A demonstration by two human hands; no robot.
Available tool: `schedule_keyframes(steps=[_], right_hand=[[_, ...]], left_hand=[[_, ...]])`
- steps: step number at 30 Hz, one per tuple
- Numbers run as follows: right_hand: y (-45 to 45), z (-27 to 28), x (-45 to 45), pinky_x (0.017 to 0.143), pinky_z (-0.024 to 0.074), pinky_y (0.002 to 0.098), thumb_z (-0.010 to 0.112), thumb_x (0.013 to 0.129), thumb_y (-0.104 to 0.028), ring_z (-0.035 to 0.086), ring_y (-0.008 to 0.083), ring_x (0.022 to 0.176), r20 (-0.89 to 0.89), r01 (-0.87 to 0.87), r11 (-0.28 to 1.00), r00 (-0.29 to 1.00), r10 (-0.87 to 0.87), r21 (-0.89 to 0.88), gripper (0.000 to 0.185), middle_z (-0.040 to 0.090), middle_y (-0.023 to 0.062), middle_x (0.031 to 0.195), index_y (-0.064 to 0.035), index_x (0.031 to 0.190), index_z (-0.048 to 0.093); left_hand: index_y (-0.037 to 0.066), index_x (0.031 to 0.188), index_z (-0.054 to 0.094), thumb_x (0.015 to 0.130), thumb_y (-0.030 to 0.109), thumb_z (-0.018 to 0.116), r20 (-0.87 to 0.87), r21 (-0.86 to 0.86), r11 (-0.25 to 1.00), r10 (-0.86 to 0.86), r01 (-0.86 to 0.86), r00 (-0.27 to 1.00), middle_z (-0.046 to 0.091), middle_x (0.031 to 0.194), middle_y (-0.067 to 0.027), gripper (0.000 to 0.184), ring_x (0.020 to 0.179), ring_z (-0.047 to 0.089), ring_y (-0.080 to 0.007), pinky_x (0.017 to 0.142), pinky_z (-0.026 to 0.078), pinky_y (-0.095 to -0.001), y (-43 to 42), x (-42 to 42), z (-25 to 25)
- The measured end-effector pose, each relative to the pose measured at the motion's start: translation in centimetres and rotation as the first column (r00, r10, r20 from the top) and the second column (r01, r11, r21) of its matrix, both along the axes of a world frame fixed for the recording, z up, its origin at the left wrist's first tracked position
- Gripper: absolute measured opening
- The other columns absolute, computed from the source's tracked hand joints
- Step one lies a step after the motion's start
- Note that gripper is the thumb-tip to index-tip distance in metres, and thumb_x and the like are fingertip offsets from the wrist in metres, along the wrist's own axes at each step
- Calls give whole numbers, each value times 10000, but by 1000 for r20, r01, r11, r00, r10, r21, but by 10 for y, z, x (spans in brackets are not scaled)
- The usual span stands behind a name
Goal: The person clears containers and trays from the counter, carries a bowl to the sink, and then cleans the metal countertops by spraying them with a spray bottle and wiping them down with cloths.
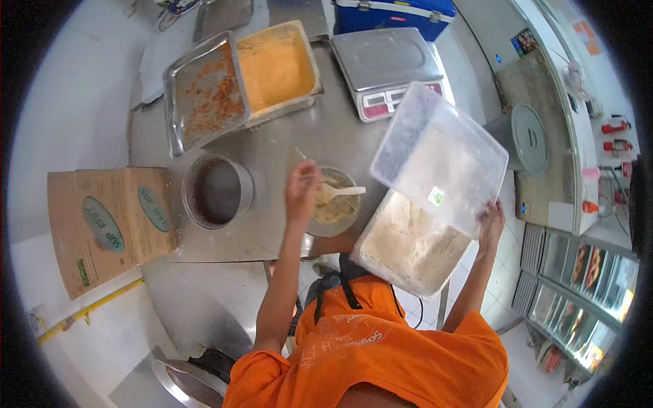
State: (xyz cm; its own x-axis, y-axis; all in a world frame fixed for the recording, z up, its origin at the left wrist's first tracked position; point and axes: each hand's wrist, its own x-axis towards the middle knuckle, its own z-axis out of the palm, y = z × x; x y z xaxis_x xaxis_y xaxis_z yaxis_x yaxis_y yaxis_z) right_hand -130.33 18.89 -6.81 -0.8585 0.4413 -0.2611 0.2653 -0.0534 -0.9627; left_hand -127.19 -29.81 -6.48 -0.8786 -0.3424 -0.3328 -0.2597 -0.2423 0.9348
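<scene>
My right hand (491,221) grips the near right edge of a clear plastic lid (469,166). The lid lies tilted over a white bin of pale flour-like powder (415,238), covering its far part and leaving the near part exposed. My left hand (303,194) hovers at the left rim of a round bowl (345,221) with a pale, lumpy mix inside. Its fingers are blurred, and whether they hold anything is unclear. A white spatula (348,191) rests in the bowl with one end over the right rim.
Left of the bowl stands a round metal pot (250,187) with dark liquid. A tray with orange crumbs (178,112) overlaps a tub of orange-yellow powder (275,64). A scale (388,58), a blue cooler (394,19) and a cardboard box (109,224) stand around the steel table (299,136).
</scene>
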Motion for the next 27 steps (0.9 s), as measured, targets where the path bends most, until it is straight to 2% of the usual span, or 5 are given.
schedule_keyframes(steps=[5, 10, 15, 19, 27], right_hand=[[24, -24, 100, 489, 415, 226, 569, 958, -150, 526, 71, 603, 83, 50, 997, 995, -55, 63, 366, 584, -1, 866, -36, 1306, 557], [45, -69, 140, 772, 487, 313, 588, 948, -171, 604, 176, 884, 179, -22, 955, 983, -33, 296, 397, 630, 73, 1040, 6, 1301, 546], [17, -55, 133, 961, 450, 401, 571, 970, -305, 533, 307, 1177, 287, -78, 992, 957, 46, 102, 603, 520, 231, 1324, 88, 1400, 415], [34, -75, 147, 941, 448, 425, 544, 976, -387, 495, 317, 1190, 104, -215, 888, 976, 189, 407, 626, 522, 210, 1294, 39, 1415, 413], [-62, 57, 188, 1036, 368, 399, 665, 897, -212, 496, 263, 1204, 3, -42, 989, 999, 42, 141, 601, 505, 144, 1374, 5, 1410, 441]], left_hand=[[38, 1258, 532, 894, 367, 680, 57, -368, 853, -376, 369, 925, 614, 1186, -103, 513, 1059, 612, -237, 841, 527, -359, 92, 4, -42], [3, 1111, 607, 851, 447, 688, 245, -432, 653, -579, 622, 778, 672, 1040, -201, 521, 951, 655, -336, 831, 514, -427, 134, -9, -87], [12, 1022, 564, 901, 284, 578, 119, -576, 728, -376, 372, 919, 657, 911, -277, 298, 890, 632, -456, 777, 495, -533, 164, -7, -101], [21, 1089, 574, 929, 285, 565, 123, -563, 725, -402, 398, 907, 651, 960, -255, 309, 921, 630, -441, 799, 479, -536, 154, 0, -66], [8, 1097, 576, 938, 287, 555, -37, -573, 782, -323, 245, 946, 658, 911, -222, 321, 861, 642, -413, 765, 484, -526, 89, 67, 28]])
